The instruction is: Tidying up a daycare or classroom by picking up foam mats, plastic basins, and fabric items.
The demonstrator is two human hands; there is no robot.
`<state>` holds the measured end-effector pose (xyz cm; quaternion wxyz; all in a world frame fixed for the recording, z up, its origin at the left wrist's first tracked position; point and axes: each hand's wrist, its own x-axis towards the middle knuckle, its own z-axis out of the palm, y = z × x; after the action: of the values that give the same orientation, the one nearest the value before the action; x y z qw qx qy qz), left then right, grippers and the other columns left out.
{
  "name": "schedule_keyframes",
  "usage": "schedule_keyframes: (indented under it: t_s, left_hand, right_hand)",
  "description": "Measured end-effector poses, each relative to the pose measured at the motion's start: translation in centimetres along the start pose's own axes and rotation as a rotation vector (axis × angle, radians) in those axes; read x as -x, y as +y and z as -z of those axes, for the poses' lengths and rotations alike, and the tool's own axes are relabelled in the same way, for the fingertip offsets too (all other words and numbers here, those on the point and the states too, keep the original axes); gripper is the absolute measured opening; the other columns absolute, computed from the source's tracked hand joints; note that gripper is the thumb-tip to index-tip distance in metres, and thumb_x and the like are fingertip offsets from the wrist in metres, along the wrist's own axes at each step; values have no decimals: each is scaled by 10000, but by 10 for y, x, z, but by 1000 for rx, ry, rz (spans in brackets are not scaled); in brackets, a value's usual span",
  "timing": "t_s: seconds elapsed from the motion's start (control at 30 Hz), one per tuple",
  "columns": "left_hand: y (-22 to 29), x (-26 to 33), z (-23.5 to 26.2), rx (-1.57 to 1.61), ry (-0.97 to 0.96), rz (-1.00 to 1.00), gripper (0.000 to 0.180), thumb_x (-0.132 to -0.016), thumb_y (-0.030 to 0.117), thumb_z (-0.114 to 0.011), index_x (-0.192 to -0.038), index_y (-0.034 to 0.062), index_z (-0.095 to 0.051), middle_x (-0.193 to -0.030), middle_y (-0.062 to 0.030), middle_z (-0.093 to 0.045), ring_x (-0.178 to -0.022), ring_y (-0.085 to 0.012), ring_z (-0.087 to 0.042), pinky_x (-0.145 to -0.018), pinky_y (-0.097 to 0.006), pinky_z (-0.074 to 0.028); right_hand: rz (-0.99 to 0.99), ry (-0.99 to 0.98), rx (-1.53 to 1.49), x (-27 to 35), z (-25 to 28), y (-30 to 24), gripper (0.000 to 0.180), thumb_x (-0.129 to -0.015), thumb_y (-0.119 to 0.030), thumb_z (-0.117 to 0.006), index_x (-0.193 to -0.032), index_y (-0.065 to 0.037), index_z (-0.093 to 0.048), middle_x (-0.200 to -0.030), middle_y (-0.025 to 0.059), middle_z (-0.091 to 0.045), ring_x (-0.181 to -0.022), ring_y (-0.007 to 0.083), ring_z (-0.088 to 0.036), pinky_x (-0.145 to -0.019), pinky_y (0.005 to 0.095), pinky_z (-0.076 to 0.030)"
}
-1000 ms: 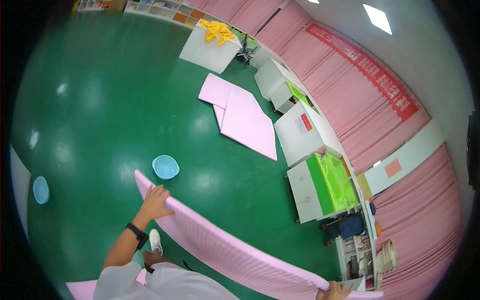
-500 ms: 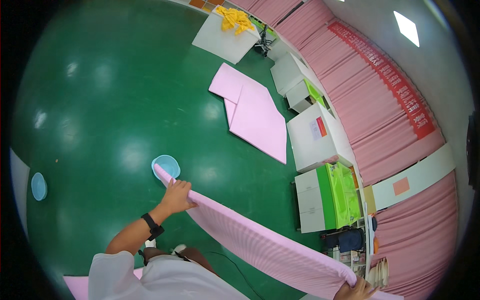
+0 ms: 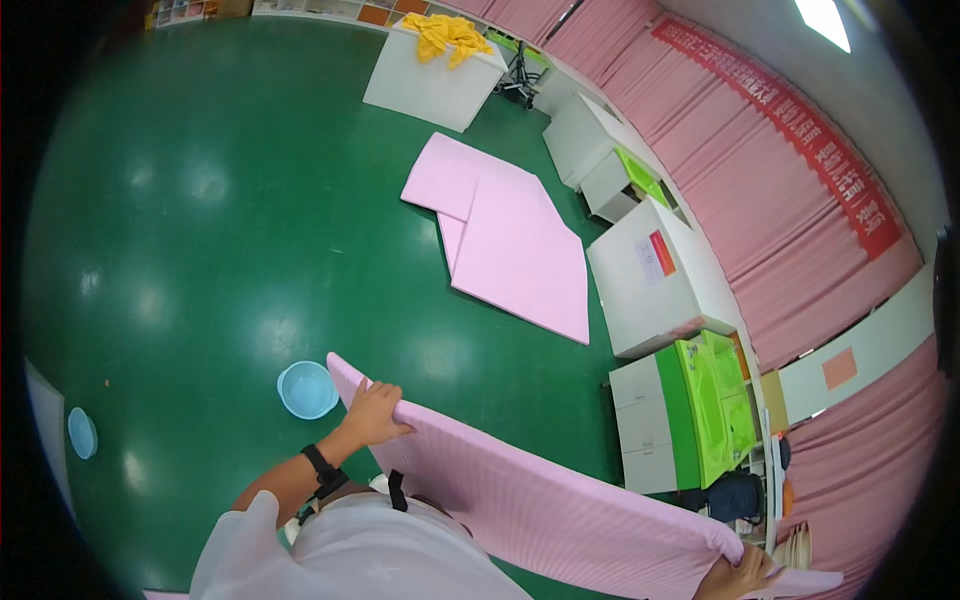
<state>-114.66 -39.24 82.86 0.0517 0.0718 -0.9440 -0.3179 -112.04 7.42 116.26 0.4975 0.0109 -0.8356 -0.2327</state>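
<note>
The long pink mat has swung up and closer since a second ago, now held level across the person's front.

From left to right: a pale blue basin sits on the green floor; the left hand curls its fingers closed over the pink mat at its left end; the right hand grips the far end, fingers partly hidden. The mat sags slightly, so it looks soft, light and bendy, best held at both ends. More pink mats lie beyond, beside white desks.
</note>
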Motion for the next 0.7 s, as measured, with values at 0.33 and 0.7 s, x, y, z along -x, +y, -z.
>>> schedule_keyframes:
  t_s: [0.33,0.7]
  left_hand:
    - [-40,-234,-13,95,139,35,539,-632,426,-756,-922,32,-531,-961,-135,-569,-1024,-324,-504,-1011,-565,-260]
    - [-110,-583,2,138,-109,-77,508,-657,387,-745,-954,32,-536,-1014,-149,-568,-1084,-334,-488,-983,-608,-268]
  right_hand:
    - [182,89,-62,-175,-181,-133,77,-606,-28,-584,-657,-50,-530,-679,63,-561,-736,273,-524,-1057,553,-231]
    - [209,-35,22,-354,-363,-282,327,-620,-58,-604,-937,-77,-682,-686,74,-563,-756,260,-518,-1056,522,-256]
